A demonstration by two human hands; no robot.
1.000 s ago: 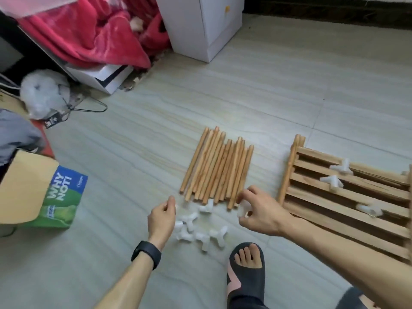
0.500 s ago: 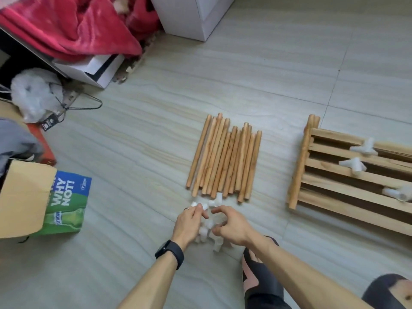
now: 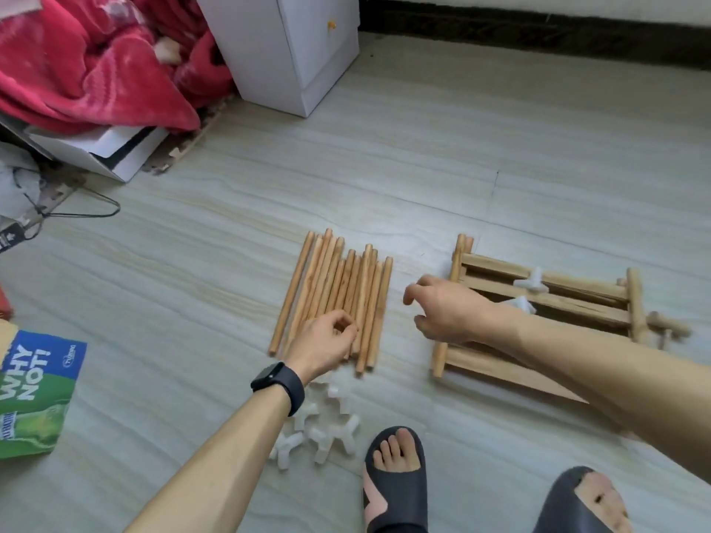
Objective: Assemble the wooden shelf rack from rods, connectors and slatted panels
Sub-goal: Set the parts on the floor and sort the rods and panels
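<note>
Several wooden rods [image 3: 338, 286] lie side by side on the floor in the middle. My left hand [image 3: 323, 340], with a black watch on its wrist, lies on their near ends, and its fingertips pinch one rod. A pile of white plastic connectors [image 3: 327, 421] sits just below that wrist. To the right is a stack of slatted wooden panels [image 3: 577, 290] with two white connectors [image 3: 533, 282] on top. My right hand [image 3: 446, 313] hovers over the panels' left edge, fingers loosely curled, holding nothing.
My two feet in black slippers [image 3: 396, 475] are at the bottom edge. A green bag [image 3: 34, 394] lies at left. A white cabinet [image 3: 288, 51], a red blanket [image 3: 88, 71] and a white box [image 3: 96, 155] stand at the back left.
Both hands have left the connector pile. The left hand has moved up onto the rods' near ends. The right hand has swung right toward the panels.
</note>
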